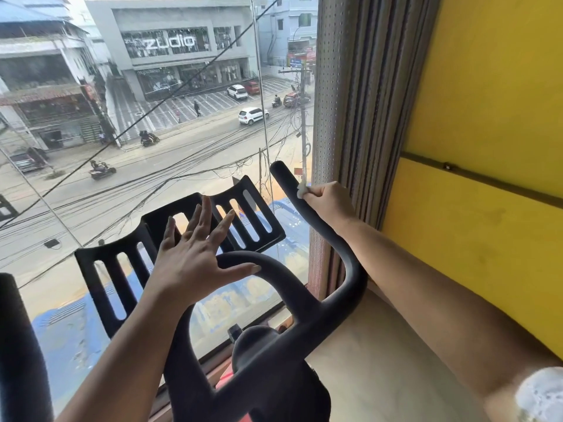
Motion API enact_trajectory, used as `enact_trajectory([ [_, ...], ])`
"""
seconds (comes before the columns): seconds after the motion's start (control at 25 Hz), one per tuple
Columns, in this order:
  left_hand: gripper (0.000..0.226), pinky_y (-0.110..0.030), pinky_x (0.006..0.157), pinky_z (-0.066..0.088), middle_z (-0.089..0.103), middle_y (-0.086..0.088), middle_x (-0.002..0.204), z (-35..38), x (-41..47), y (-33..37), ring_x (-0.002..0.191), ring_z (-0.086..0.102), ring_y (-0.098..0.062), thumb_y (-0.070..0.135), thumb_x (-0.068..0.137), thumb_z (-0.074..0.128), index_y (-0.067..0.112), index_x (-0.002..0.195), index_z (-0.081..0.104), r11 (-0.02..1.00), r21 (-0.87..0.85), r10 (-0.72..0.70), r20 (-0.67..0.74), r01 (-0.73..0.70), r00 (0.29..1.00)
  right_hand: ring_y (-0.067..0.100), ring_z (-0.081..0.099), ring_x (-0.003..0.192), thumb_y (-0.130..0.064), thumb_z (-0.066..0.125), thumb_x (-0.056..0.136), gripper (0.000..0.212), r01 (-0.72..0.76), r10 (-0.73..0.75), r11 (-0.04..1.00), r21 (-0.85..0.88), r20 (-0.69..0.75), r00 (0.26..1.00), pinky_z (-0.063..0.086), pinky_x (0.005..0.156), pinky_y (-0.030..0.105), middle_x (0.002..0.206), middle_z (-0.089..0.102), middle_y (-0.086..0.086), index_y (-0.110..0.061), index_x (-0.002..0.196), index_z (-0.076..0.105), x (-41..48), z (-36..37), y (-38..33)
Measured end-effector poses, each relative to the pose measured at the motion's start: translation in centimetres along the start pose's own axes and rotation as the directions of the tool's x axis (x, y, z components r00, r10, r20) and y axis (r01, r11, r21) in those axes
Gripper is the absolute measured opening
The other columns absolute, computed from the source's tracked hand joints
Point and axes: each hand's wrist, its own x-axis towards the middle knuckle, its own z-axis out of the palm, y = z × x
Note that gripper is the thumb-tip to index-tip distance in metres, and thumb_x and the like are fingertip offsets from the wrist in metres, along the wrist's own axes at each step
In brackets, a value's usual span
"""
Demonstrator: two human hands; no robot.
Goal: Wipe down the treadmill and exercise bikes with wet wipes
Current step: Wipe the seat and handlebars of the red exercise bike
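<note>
An exercise bike's black handlebar fills the lower middle of the view, with a slotted black tray in front of it. My right hand grips a small white wet wipe against the upper part of the right handlebar horn. My left hand hovers with fingers spread straight over the tray and the inner loop of the handlebar, holding nothing. The left handlebar horn shows at the left edge.
A large glass window stands right behind the bike, looking down on a street. A striped curtain hangs at the right of the window, beside a yellow padded wall. A beige ledge runs under the wall.
</note>
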Motion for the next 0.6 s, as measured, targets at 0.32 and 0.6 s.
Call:
enact_trajectory([
  [0.32, 0.108, -0.047, 0.117, -0.022, -0.059, 0.01, 0.136, 0.0, -0.1, 0.2, 0.136, -0.042, -0.006, 0.101, 0.05, -0.003, 0.049, 0.141, -0.029, 1.0, 0.028, -0.008, -0.005, 0.008, 1.0, 0.029, 0.068, 0.081, -0.024, 0.052, 0.098, 0.023, 0.111, -0.112, 0.994, -0.021, -0.057, 0.992, 0.055, 0.077, 0.041, 0.09, 0.073, 0.01, -0.017, 0.098, 0.074, 1.8, 2.3, -1.3],
  [0.6, 0.113, -0.046, 0.117, -0.022, -0.057, 0.01, 0.139, 0.0, -0.1, 0.4, 0.138, -0.04, -0.007, 0.104, 0.044, -0.008, 0.051, 0.142, -0.022, 1.0, -0.005, -0.005, -0.022, 0.005, 1.0, 0.033, 0.064, 0.102, -0.02, 0.049, 0.099, 0.026, 0.143, -0.143, 0.99, -0.018, 0.008, 0.99, 0.049, 0.091, 0.041, 0.109, 0.07, 0.016, -0.008, 0.109, 0.07, 6.4, 3.1, -4.5],
])
